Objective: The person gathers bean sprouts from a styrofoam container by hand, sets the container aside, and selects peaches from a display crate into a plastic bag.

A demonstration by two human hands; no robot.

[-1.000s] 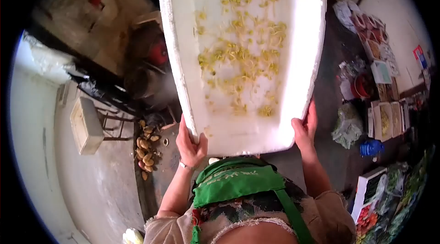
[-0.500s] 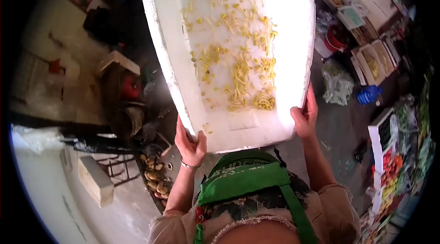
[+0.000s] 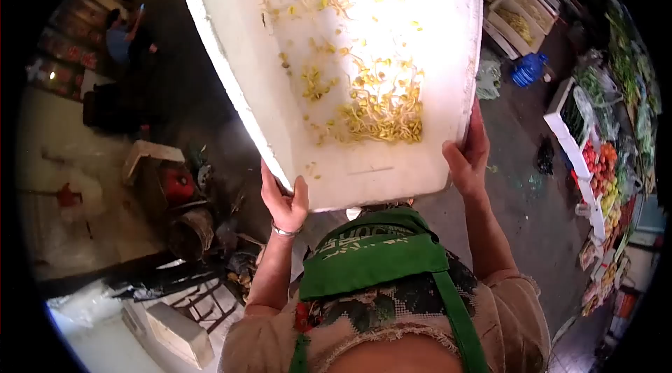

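A large white foam box (image 3: 280,163) is held out in front of my green apron. Bean sprouts (image 3: 381,121) lie inside it, thickest in a heap towards the near end, with looser ones scattered farther up. My left hand (image 3: 285,203) grips the near left corner, its thumb over the rim. At the near right corner my right hand (image 3: 469,156) holds the box, thumb against the outer wall and fingers partly hidden behind it. The far end of the box runs out of view.
Vegetables in a white box (image 3: 565,121) and red produce (image 3: 602,163) line the right. A blue bottle (image 3: 528,70) stands near open cartons (image 3: 521,19). At the left are a person in blue (image 3: 119,40), a bucket (image 3: 192,229) and a pale box (image 3: 178,334).
The sprouts have slid towards the near end and bunched up. The view has turned, so the room has shifted around the box. Both hands have kept their hold.
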